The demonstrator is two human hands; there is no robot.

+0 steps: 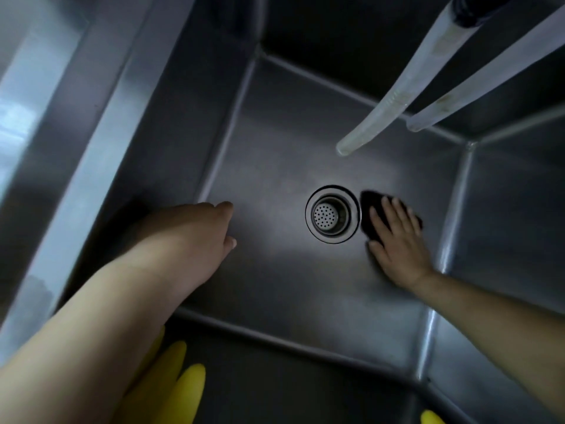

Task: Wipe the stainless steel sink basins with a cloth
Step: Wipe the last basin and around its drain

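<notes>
head view: one cloth (371, 206), two hands, two hoses (406, 81).

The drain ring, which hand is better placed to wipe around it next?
Probably the right hand: it already presses the dark cloth flat beside the drain. The left hand holds nothing, farther off.

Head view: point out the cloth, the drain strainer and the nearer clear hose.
cloth (368, 201), head view, on the dark corner showing past the fingertips.
drain strainer (326, 214), head view, on the perforated basket.
nearer clear hose (397, 96), head view, on the middle of the tube.
</notes>
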